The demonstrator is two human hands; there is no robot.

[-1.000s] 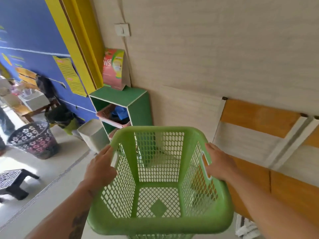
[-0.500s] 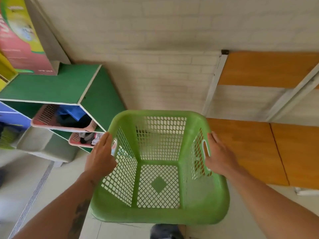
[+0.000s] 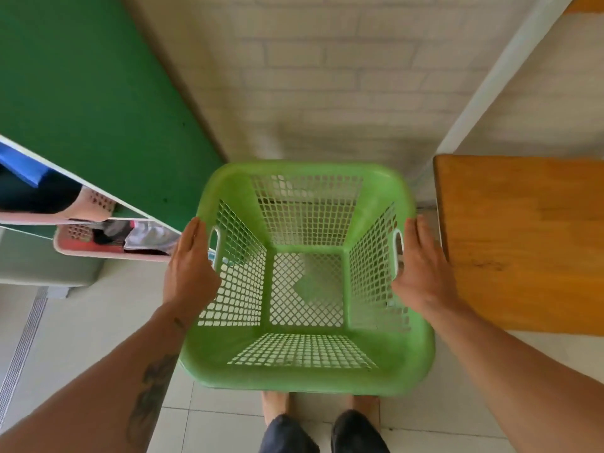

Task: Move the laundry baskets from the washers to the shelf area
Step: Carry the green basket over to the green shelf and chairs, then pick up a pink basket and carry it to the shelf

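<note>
Beside green shelf (image 3: 98, 93), basket (image 3: 304, 168) between left hand (image 3: 191, 269) and right hand (image 3: 423, 273), fingers straight.

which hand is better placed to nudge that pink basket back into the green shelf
Left, probably. The left hand lies against the green basket right beside the pink basket; the right hand is across it, by the wooden board.

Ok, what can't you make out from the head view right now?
Head view only.
Whether the basket touches the floor: its own base hides that.
Palms of the left hand and right hand: turned against the basket.
Contents of the shelf: cut off at the left edge.
The feet: mostly under the basket.
</note>
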